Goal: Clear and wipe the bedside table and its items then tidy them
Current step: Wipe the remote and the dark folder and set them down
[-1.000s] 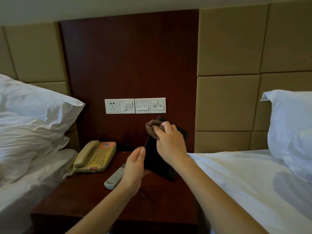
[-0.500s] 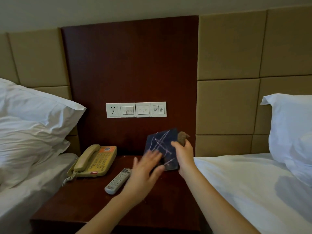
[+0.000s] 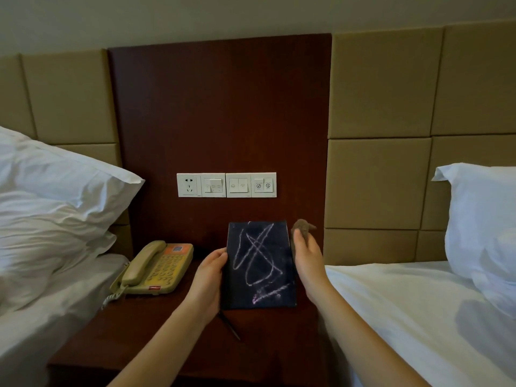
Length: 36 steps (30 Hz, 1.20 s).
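Note:
A dark navy notebook (image 3: 259, 263) with pale scribbles on its cover stands upright and faces me above the dark wooden bedside table (image 3: 134, 344). My left hand (image 3: 209, 275) grips its left edge. My right hand (image 3: 308, 261) clutches a crumpled brown cloth (image 3: 303, 228) and rests against the notebook's right edge. A beige phone (image 3: 156, 270) with an orange label sits at the table's back left. A thin dark stick-like item (image 3: 230, 326) lies on the table below the notebook. The remote is not visible, and my left arm covers where it lay.
White beds flank the table, with the left mattress (image 3: 42, 317) and the right mattress (image 3: 418, 317) close to its sides. Pillows (image 3: 55, 196) lean at the left, and another pillow (image 3: 483, 224) at the right. A socket and switch panel (image 3: 226, 184) is on the wood wall panel behind.
The notebook has turned upright with its scribbled cover toward me. My left hand has taken its left edge. My right hand with the cloth has moved from the notebook's top to its right edge.

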Motion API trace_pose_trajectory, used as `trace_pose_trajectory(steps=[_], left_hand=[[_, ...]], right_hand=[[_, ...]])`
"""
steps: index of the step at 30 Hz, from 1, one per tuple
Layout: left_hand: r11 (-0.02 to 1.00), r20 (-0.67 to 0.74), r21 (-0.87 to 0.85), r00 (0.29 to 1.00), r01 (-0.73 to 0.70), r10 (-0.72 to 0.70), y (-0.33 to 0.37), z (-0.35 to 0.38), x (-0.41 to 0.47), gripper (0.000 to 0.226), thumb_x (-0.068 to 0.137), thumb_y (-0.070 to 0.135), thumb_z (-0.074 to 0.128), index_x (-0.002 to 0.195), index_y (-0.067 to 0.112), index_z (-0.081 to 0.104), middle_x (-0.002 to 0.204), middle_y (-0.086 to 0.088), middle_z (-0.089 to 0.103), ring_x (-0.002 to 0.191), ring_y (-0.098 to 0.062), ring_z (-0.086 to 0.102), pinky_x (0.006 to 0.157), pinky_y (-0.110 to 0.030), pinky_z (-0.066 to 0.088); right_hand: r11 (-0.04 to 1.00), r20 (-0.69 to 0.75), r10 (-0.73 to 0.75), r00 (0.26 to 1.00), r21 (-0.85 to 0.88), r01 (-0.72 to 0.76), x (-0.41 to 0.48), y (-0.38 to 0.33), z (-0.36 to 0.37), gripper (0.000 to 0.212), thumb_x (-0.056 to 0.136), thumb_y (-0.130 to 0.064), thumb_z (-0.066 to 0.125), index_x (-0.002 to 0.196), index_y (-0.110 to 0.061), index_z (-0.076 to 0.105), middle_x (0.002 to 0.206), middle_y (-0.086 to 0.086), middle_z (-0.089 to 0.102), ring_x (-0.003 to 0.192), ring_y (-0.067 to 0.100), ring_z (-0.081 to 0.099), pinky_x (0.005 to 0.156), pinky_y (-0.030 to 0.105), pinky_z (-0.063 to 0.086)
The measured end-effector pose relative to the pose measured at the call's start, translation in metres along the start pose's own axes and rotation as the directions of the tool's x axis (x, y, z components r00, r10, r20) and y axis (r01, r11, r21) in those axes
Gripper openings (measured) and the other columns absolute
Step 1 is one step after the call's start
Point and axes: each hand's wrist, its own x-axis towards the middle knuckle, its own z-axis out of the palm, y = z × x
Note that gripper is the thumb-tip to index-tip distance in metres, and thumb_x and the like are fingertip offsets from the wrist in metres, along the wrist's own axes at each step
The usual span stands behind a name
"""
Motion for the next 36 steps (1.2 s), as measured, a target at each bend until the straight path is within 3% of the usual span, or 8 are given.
trace_pose_trajectory(steps=[4, 7, 9, 13, 18, 25, 31, 36], left_hand=[[0.967, -0.078, 0.231, 0.989, -0.108, 0.129, -0.001, 0.009, -0.006, 0.023, 0.102, 0.024, 0.033, 0.105, 0.021, 0.055, 0.103, -0.007, 0.063, 0.093, -0.022, 0.062, 0.076, -0.034, 0.051], [0.841, -0.004, 0.425, 0.928, -0.335, 0.372, -0.008, 0.014, -0.014, 0.018, 0.101, 0.019, 0.034, 0.105, 0.021, 0.051, 0.09, -0.005, 0.061, 0.073, -0.013, 0.06, 0.061, -0.022, 0.047], [0.754, 0.061, 0.478, 0.873, -0.45, 0.483, -0.012, 0.02, -0.02, 0.018, 0.1, 0.015, 0.035, 0.099, 0.026, 0.049, 0.079, -0.005, 0.059, 0.057, -0.01, 0.051, 0.05, -0.02, 0.039], [0.659, 0.096, 0.555, 0.826, -0.508, 0.556, -0.013, 0.03, -0.019, 0.018, 0.1, 0.015, 0.034, 0.099, 0.03, 0.046, 0.078, -0.001, 0.06, 0.06, -0.013, 0.056, 0.054, -0.025, 0.045], [0.632, 0.102, 0.55, 0.794, -0.547, 0.599, -0.004, 0.03, -0.015, 0.013, 0.098, 0.006, 0.039, 0.1, 0.015, 0.049, 0.079, 0.003, 0.059, 0.066, 0.005, 0.059, 0.057, -0.011, 0.048], [0.539, 0.221, 0.609, 0.778, -0.581, 0.589, 0.001, 0.021, -0.015, 0.017, 0.1, 0.015, 0.035, 0.111, 0.02, 0.047, 0.077, -0.007, 0.062, 0.067, -0.028, 0.058, 0.059, -0.045, 0.045], [0.606, 0.111, 0.546, 0.767, -0.578, 0.632, 0.018, 0.022, -0.005, 0.019, 0.097, 0.002, 0.037, 0.108, 0.014, 0.048, 0.083, 0.002, 0.059, 0.067, -0.001, 0.058, 0.058, -0.014, 0.048], [0.669, 0.048, 0.513, 0.796, -0.538, 0.603, 0.024, 0.017, -0.006, 0.019, 0.101, 0.012, 0.034, 0.115, 0.016, 0.046, 0.086, 0.0, 0.059, 0.072, -0.006, 0.057, 0.062, -0.018, 0.047]], right_hand=[[0.913, -0.064, -0.272, 0.96, -0.333, 0.237, 0.008, -0.005, -0.006, 0.037, 0.1, -0.039, 0.036, 0.112, -0.012, 0.057, 0.119, 0.007, 0.046, 0.108, 0.022, 0.048, 0.091, 0.032, 0.04], [0.632, 0.047, -0.436, 0.899, -0.696, 0.342, 0.003, -0.013, -0.002, 0.035, 0.101, -0.037, 0.033, 0.116, -0.017, 0.058, 0.124, 0.003, 0.043, 0.111, 0.019, 0.04, 0.093, 0.031, 0.039], [0.523, 0.094, -0.452, 0.887, -0.778, 0.349, -0.001, -0.016, 0.005, 0.038, 0.101, -0.039, 0.031, 0.123, -0.021, 0.056, 0.126, 0.001, 0.041, 0.11, 0.018, 0.038, 0.089, 0.028, 0.038], [0.488, 0.148, -0.51, 0.847, -0.762, 0.427, -0.013, -0.017, 0.024, 0.039, 0.101, -0.039, 0.03, 0.123, -0.021, 0.056, 0.127, 0.001, 0.042, 0.11, 0.017, 0.04, 0.089, 0.028, 0.04], [0.342, 0.391, -0.609, 0.69, -0.655, 0.673, -0.025, -0.028, 0.042, 0.054, 0.095, -0.043, 0.022, 0.127, -0.019, 0.057, 0.129, 0.007, 0.048, 0.112, 0.024, 0.045, 0.092, 0.036, 0.04], [0.573, 0.158, -0.452, 0.878, -0.703, 0.422, 0.01, -0.023, 0.011, 0.037, 0.101, -0.035, 0.035, 0.122, -0.016, 0.06, 0.132, 0.005, 0.04, 0.113, 0.021, 0.04, 0.091, 0.028, 0.04], [0.391, 0.337, -0.618, 0.71, -0.653, 0.649, -0.04, -0.017, 0.044, 0.049, 0.092, -0.036, 0.027, 0.118, -0.013, 0.062, 0.135, 0.01, 0.046, 0.117, 0.029, 0.046, 0.097, 0.041, 0.041], [0.346, 0.418, -0.613, 0.67, -0.621, 0.703, -0.043, 0.003, 0.034, 0.042, 0.094, -0.029, 0.032, 0.12, -0.013, 0.061, 0.133, 0.012, 0.051, 0.116, 0.029, 0.053, 0.095, 0.042, 0.047]])
